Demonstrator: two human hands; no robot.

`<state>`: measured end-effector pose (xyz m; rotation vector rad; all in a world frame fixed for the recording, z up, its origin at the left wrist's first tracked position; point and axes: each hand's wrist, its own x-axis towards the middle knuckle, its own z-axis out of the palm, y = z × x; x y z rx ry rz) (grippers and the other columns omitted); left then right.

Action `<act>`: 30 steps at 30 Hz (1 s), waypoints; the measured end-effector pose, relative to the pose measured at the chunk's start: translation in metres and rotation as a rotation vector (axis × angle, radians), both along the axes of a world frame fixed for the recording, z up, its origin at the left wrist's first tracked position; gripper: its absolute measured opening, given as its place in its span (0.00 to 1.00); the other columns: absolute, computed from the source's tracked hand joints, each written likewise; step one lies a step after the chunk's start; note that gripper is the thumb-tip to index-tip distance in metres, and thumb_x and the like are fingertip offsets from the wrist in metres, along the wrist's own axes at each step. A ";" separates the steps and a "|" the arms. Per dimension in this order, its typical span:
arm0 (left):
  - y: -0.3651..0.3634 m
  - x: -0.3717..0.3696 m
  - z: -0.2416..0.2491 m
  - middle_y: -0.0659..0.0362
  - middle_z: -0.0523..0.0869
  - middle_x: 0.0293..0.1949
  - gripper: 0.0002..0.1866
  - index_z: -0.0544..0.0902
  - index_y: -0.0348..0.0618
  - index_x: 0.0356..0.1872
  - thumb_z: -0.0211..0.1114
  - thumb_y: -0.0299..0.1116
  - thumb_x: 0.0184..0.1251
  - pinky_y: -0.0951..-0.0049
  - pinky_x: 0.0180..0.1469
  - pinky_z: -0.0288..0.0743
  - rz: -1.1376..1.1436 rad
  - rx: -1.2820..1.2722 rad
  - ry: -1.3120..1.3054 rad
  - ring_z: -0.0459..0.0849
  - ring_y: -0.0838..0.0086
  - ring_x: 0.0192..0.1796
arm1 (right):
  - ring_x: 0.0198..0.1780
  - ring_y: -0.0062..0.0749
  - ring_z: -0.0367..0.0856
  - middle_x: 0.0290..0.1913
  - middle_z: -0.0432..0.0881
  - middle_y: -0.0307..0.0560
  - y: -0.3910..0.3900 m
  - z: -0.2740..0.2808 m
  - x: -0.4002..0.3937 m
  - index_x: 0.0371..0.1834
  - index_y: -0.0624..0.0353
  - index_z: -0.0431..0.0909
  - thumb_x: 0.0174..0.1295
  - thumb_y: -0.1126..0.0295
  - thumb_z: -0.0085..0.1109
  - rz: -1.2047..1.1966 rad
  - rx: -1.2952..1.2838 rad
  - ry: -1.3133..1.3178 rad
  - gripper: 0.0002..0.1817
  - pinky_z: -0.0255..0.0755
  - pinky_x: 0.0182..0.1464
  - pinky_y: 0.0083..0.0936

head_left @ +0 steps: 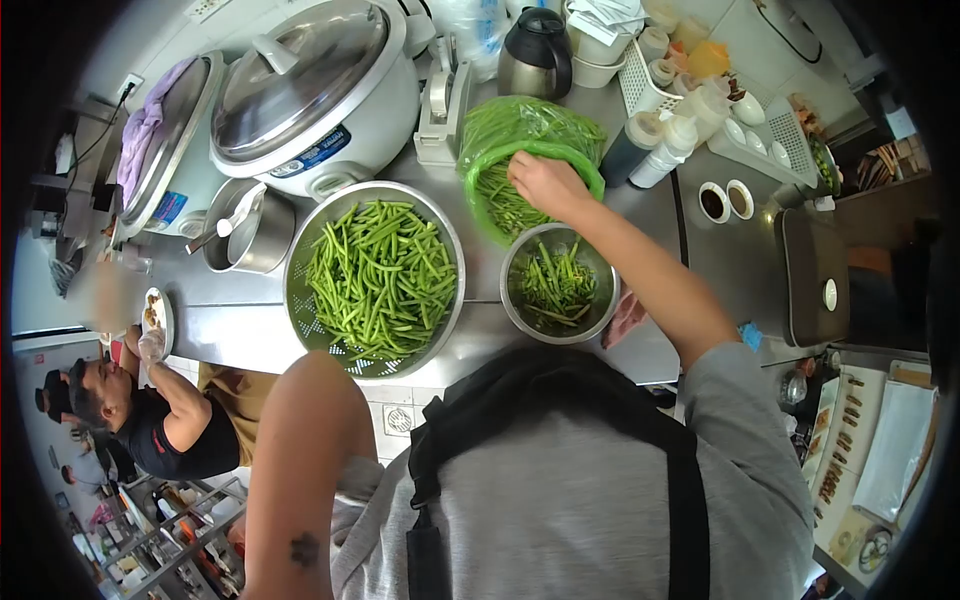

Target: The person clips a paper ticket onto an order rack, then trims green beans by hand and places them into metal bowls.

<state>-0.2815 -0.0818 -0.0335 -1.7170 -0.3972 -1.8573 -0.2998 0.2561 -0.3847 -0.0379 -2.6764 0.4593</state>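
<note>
Right hand [542, 182] in mouth of green bag [535, 122], nearer; cannot tell if gripping. Left hand out of view. Bagged beans [503, 205] left and near, long axes mostly slanting.

Single head-height view, forward and steeply down over the nearby steel counter [482, 275]

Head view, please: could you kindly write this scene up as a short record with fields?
Right hand: at the open mouth of the green bag
Left hand: not in view
Bag contents: green beans
Colander: heaped with green beans
Steel bowl: green pieces, nearer the person than the bag
Behind colander: lidded cooker
</note>
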 end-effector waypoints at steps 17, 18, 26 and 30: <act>0.118 0.014 -0.310 0.53 0.88 0.45 0.18 0.82 0.31 0.53 0.67 0.31 0.64 0.77 0.49 0.78 -0.165 -1.665 -0.888 0.85 0.77 0.43 | 0.20 0.10 0.71 0.27 0.86 0.38 -0.083 0.053 0.129 0.42 0.62 0.86 0.60 0.74 0.66 -0.466 -0.875 0.222 0.08 0.64 0.23 0.14; 0.119 0.015 -0.310 0.53 0.88 0.45 0.19 0.81 0.30 0.54 0.67 0.32 0.65 0.77 0.49 0.78 -0.207 -1.607 -1.011 0.85 0.77 0.43 | 0.21 0.09 0.72 0.28 0.86 0.37 -0.088 0.051 0.131 0.42 0.62 0.86 0.61 0.74 0.66 -0.429 -0.939 0.251 0.08 0.65 0.23 0.14; 0.119 0.011 -0.309 0.55 0.89 0.41 0.13 0.86 0.32 0.39 0.63 0.34 0.71 0.78 0.44 0.79 -0.232 -1.281 -1.313 0.84 0.80 0.37 | 0.27 0.12 0.77 0.28 0.85 0.37 -0.117 0.052 0.140 0.39 0.64 0.85 0.63 0.71 0.65 -0.283 -1.095 0.058 0.08 0.70 0.29 0.14; 0.116 0.009 -0.306 0.60 0.88 0.34 0.13 0.87 0.33 0.42 0.63 0.34 0.71 0.82 0.40 0.75 -0.218 -1.260 -1.301 0.80 0.84 0.32 | 0.24 0.14 0.74 0.24 0.82 0.39 -0.117 0.045 0.142 0.37 0.64 0.83 0.65 0.69 0.62 -0.278 -0.944 -0.068 0.08 0.68 0.28 0.18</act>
